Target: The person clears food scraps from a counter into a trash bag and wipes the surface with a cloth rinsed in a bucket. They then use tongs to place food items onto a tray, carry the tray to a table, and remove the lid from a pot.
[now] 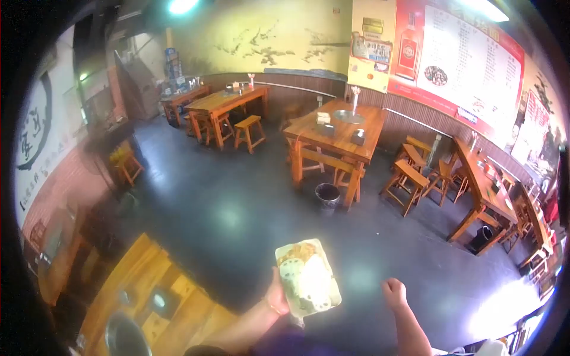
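A pale rectangular food container [333,289], filled with white and brownish food, rests in my left hand [277,292] at the bottom centre. The fingers of that hand are wrapped round its left side and partly hidden beneath it. My right hand [394,292] is off to the right, apart from the container, with its fingers curled into a fist. Whether anything small is inside that fist cannot be made out.
A wooden table [196,308] with a round metal inset lies at the lower left. Further ahead stand a wooden table [371,133], a black bin [328,196] and stools [407,178]. More tables line the right wall [487,196] and the back left.
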Tool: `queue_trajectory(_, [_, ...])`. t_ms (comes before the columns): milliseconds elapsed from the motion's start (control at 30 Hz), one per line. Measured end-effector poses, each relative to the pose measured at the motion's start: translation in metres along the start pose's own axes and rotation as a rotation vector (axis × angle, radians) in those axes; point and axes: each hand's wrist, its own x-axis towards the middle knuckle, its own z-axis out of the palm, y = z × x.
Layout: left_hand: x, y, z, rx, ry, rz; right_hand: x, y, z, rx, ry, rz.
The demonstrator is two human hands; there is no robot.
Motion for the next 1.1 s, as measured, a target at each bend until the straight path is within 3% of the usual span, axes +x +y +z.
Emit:
queue_trajectory(33, [0.03, 0.012, 0.003, 0.153, 0.305, 0.039, 0.021, -0.032, 0.0, 0.048, -0.089, 0.04])
queue_trajectory(133, [0.116, 0.049, -0.002, 0.208, 0.336, -0.034, 0.082, -0.084, 0.019, 0.339, -0.403, 0.058])
queue_trajectory(200, [0.172, 0.081, -0.001, 0.208, 0.336, -0.099, 0.109, -0.111, 0.031, 0.7, -0.509, 0.177])
queue_trajectory(333, [0.285, 0.111, -0.018, 0.167, 0.208, -0.153, 0.19, -0.133, 0.025, 0.891, -0.471, 0.37])
queue_trajectory(400, [0.343, 0.122, -0.02, 0.172, 0.283, -0.145, 0.245, -0.129, 0.021, 0.897, -0.558, 0.237])
queue_trajectory(467, [0.399, 0.135, -0.037, 0.155, 0.291, -0.162, 0.3, -0.13, 0.016, 0.874, -0.508, 0.236])
queue_trajectory(533, [0.451, 0.147, -0.05, 0.004, 0.116, -0.193, 0.355, -0.118, 0.017, 0.871, -0.475, 0.29])
queue_trajectory(567, [0.484, 0.151, -0.053, 0.181, 0.304, -0.154, 0.392, -0.116, 0.011, 0.794, -0.446, 0.222])
queue_trajectory(600, [0.509, 0.152, -0.055, 0.198, 0.308, -0.149, 0.421, -0.108, 0.006, 0.809, -0.45, 0.213])
queue_trajectory(667, [0.548, 0.154, -0.064, -0.248, 0.085, -0.162, 0.466, -0.089, 0.001, 0.917, -0.539, 0.259])
queue_trajectory(733, [0.594, 0.164, -0.062, -0.205, 0.103, -0.16, 0.518, -0.087, -0.008, 0.926, -0.539, 0.272])
queue_trajectory(833, [0.661, 0.184, -0.079, 0.191, 0.382, -0.063, 0.591, -0.083, -0.009, 0.878, -0.559, 0.309])
queue_trajectory(900, [0.71, 0.198, -0.077, 0.296, 0.335, -0.016, 0.629, -0.084, -0.001, 0.925, -0.414, 0.369])
queue_trajectory(967, [0.766, 0.208, -0.075, 0.329, 0.203, -0.127, 0.67, -0.089, -0.011, 0.712, -0.336, 0.401])
queue_trajectory(1033, [0.816, 0.219, -0.105, 0.387, 0.163, -0.189, 0.706, -0.07, 0.008, 0.88, -0.216, 0.341])
queue_trajectory(1100, [0.86, 0.266, -0.139, 0.19, 0.17, -0.389, 0.748, -0.068, 0.021, 0.882, -0.213, 0.35])
